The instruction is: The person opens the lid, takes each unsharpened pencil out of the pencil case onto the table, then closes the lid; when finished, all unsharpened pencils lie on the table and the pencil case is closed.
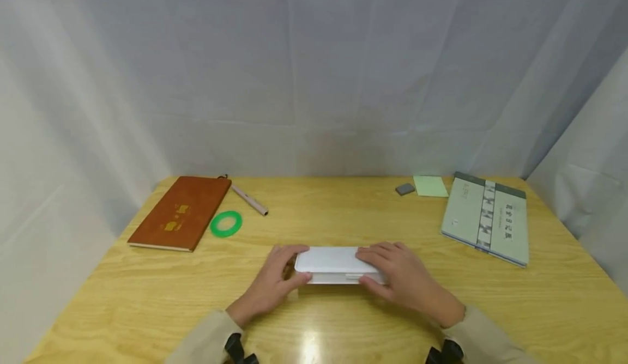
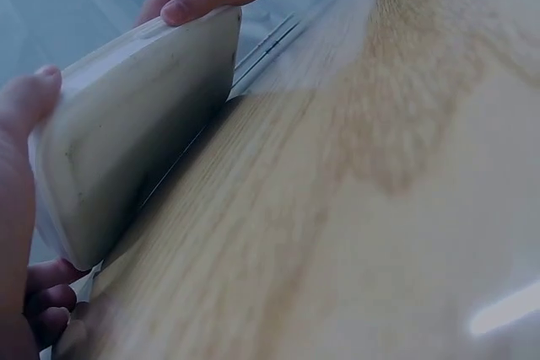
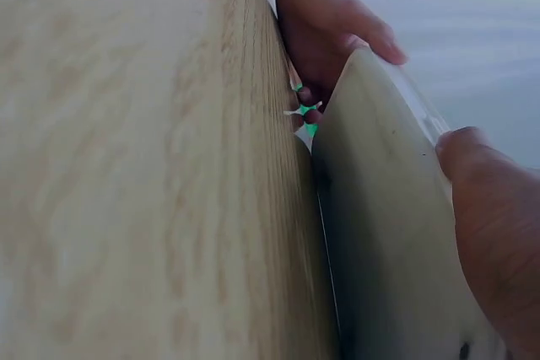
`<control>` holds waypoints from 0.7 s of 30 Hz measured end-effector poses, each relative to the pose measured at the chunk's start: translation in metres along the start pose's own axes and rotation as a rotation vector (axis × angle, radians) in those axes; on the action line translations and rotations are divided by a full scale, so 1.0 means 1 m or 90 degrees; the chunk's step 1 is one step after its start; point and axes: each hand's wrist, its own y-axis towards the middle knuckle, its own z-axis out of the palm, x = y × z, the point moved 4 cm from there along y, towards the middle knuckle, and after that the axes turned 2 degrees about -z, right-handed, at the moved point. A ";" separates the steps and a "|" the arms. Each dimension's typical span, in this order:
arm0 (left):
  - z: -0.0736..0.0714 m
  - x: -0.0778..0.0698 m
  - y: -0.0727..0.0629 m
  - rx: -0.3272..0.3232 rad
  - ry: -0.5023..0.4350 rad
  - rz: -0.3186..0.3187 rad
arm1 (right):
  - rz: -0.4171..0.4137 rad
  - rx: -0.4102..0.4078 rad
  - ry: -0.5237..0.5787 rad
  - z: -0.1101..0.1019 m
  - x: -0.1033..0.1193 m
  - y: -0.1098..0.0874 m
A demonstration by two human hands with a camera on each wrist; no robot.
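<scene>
Head view: a white case (image 1: pixel 327 278) is gripped at both ends just above a wooden table (image 1: pixel 343 328), its lid (image 1: pixel 326 259) down and a small tab (image 1: pixel 354 276) on the side facing the person. The left hand (image 1: pixel 273 278) pinches the case's left end, thumb along the near edge and fingers at the far corner. At its right end, the right hand (image 1: pixel 402 274) lays its fingers across the lid, thumb pressed to the near side. Both wrist cameras catch the pale underside (image 2: pixel 139 128), showing the case tilted with its near edge raised; whether the far edge touches the table cannot be told.

By all appearances the work is at an early or middle stage: a two-handed hold is secured, while the lid has not been lifted and the case has not been let go. Contents, if any, are hidden.

Left of the case and beyond it sit a roll of green tape (image 1: pixel 226 234), a pen (image 1: pixel 249 199) and, farther left, a brown notebook (image 1: pixel 181 211). Beyond the case to its right lie a gray eraser (image 1: pixel 405 189), a green sticky note (image 1: pixel 430 186) and a pale green notebook (image 1: pixel 471 211). White curtain (image 1: pixel 333 75) hangs behind.
</scene>
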 end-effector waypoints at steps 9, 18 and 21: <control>-0.001 -0.006 0.000 0.019 -0.054 -0.070 | -0.047 -0.056 -0.017 -0.002 0.002 0.002; 0.002 -0.004 0.000 0.031 -0.108 -0.094 | -0.073 -0.043 -0.039 -0.004 0.005 0.003; 0.003 -0.004 0.001 0.029 -0.110 -0.089 | -0.078 -0.048 -0.044 -0.004 0.005 0.003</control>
